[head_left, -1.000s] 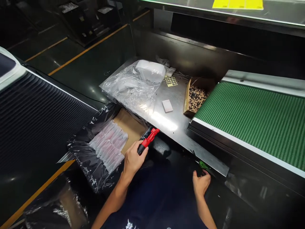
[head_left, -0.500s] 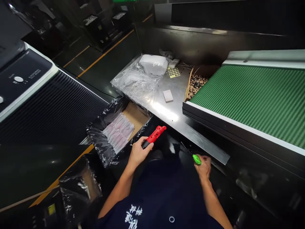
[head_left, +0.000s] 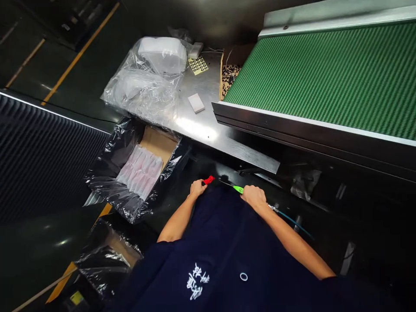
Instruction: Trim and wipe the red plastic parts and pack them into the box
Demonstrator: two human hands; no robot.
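My left hand (head_left: 196, 188) is closed around a red-handled tool (head_left: 209, 180), only its red tip showing past the fingers. My right hand (head_left: 253, 195) grips a green-tipped tool (head_left: 238, 189) with a thin dark point toward the left and a blue hose (head_left: 292, 220) trailing off to the right. Both hands sit low in front of my dark blue shirt, below the edge of the steel table (head_left: 224, 143). The two tool tips are close together.
A carton lined with black plastic (head_left: 107, 173) holds packed pale pink sachets (head_left: 139, 170) at the left. On the steel table lie clear plastic bags (head_left: 143, 86), a small white block (head_left: 196, 103), a sticker sheet (head_left: 198, 65) and a box of black parts (head_left: 228, 74). A green conveyor belt (head_left: 325, 73) runs right.
The view has tipped downward and pulled back. Both hands have drawn in toward my body, and the red tool and green tool have come closer together.
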